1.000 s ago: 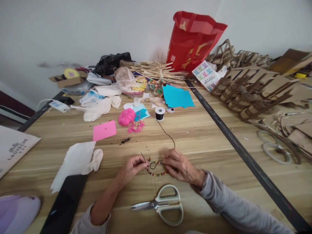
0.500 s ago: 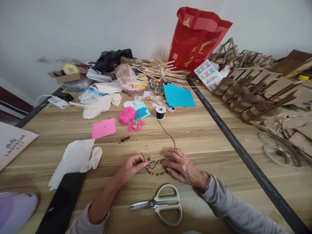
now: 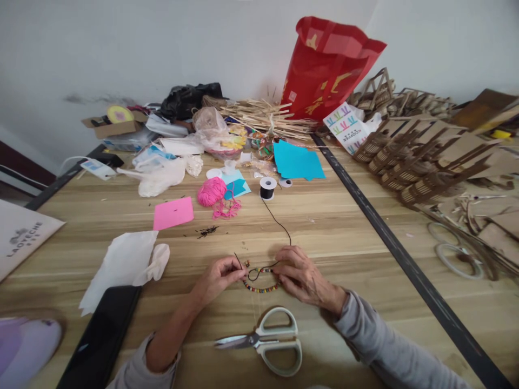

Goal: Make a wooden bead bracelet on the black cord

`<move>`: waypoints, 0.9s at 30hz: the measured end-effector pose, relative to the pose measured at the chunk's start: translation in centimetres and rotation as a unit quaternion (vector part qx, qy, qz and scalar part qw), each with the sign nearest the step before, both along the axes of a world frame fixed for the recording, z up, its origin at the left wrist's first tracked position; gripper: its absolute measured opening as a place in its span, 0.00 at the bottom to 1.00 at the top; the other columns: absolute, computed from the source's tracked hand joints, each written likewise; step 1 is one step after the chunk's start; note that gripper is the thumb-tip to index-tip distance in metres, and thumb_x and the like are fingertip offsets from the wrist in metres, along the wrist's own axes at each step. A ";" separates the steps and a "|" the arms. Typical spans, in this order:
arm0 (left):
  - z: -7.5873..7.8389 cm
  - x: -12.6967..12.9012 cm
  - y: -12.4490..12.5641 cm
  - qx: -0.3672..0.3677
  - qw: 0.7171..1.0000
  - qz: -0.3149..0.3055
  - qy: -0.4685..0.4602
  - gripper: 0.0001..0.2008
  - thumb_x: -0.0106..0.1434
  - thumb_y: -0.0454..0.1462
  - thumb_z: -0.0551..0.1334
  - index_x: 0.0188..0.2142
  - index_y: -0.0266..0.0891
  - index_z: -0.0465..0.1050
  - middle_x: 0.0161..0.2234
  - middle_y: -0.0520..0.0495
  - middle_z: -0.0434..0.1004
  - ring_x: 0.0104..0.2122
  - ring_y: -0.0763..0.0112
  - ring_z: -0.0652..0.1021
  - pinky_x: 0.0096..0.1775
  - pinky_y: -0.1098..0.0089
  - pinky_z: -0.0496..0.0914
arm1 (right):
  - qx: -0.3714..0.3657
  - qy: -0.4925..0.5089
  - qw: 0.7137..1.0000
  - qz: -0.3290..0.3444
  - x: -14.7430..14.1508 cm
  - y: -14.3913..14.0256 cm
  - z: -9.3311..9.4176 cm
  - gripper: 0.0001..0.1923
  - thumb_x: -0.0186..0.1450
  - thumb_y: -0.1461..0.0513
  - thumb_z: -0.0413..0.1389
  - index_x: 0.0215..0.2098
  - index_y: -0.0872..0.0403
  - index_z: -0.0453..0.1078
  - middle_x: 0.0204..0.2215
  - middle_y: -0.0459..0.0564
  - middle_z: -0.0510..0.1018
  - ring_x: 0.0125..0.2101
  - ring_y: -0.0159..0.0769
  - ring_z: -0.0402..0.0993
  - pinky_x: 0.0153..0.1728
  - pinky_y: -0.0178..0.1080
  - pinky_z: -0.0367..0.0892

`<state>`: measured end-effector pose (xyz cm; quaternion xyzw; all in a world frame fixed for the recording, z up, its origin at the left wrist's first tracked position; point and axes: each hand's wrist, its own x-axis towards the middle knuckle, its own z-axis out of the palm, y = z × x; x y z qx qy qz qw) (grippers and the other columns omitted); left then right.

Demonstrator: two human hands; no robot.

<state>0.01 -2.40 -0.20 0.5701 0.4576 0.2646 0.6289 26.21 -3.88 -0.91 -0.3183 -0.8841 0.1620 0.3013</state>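
almost nothing has shifted: the left hand (image 3: 217, 278) still pinches the black cord (image 3: 279, 224) end, the right hand (image 3: 302, 275) presses the beaded strand (image 3: 259, 289) on the desk (image 3: 344, 237).

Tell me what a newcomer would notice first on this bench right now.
Probably the tall red paper bag standing at the back against the wall, then the bright pink ball of yarn mid-table beside the black thread spool. Nearer, the left hand and right hand pinch a short string of coloured beads, just beyond the white-handled scissors.
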 end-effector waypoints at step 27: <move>-0.1 -0.1 0.0 0.008 1.000 -0.003 0.005 0.13 0.55 0.45 0.64 0.28 0.35 0.72 0.29 0.47 0.77 0.32 0.68 0.74 0.36 0.69 0.67 | -0.029 0.037 0.999 0.026 0.1 0.4 -0.4 0.11 0.64 0.70 0.46 0.38 0.54 0.68 0.42 0.55 0.70 0.49 0.42 0.63 0.49 0.49 0.64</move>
